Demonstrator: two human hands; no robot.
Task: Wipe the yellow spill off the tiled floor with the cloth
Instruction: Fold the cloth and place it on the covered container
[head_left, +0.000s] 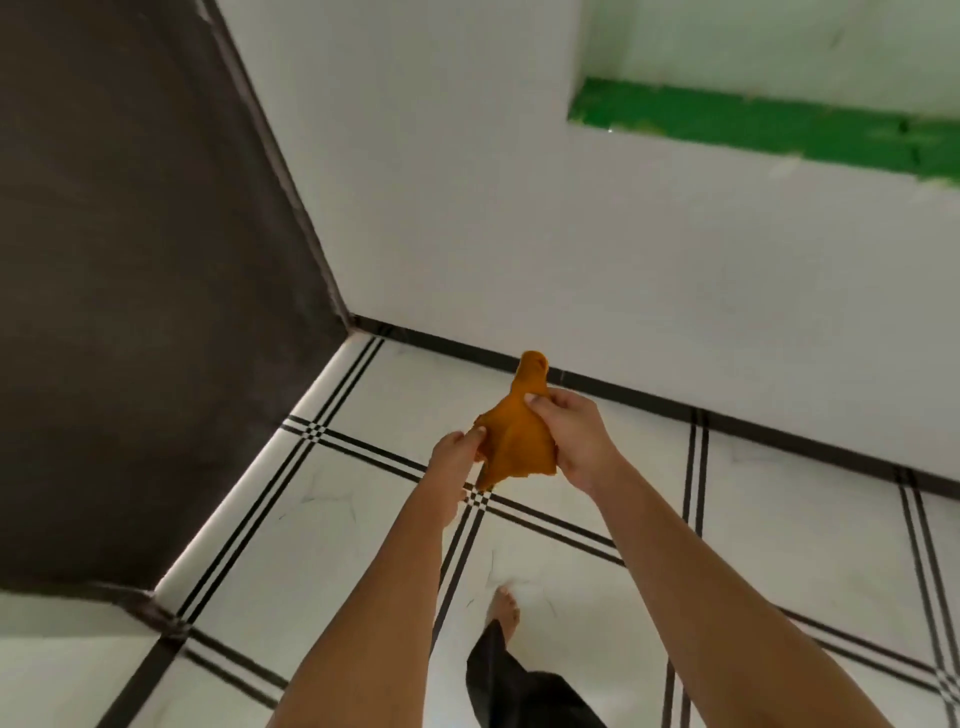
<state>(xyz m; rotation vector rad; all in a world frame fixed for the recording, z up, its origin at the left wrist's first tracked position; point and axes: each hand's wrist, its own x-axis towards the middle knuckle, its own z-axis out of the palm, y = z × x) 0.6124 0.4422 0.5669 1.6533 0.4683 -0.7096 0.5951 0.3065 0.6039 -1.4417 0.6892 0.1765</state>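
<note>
Left hand (457, 457): at the centre of the frame, fingertips pinched on the lower left edge of the cloth (519, 436), forearm running down to the bottom edge.
Right hand (571, 436): just right of centre, clenched around the right side of the cloth, thumb lying across its front, forearm running to the lower right corner.
Cloth: orange-yellow, bunched, held up in the air between both hands at the centre of the frame; a narrow twisted end pokes up above the right hand, a loose flap hangs below toward the floor.
Tiled floor (779, 519): white tiles with double black lines that cross in small checkered squares, filling the lower half of the frame; no yellow mark can be made out on the part in view.
Foot (503, 608): bare, at lower centre between the forearms, flat on a white tile, with a dark trouser leg (514, 680) below it.
White wall (519, 208): upper centre and right, meeting the floor along a black skirting strip.
Green ledge (753, 124): upper right, the sill of a recess in the white wall.
Dark panel (130, 260): left side of the frame, meeting the white wall at a corner above the floor.
</note>
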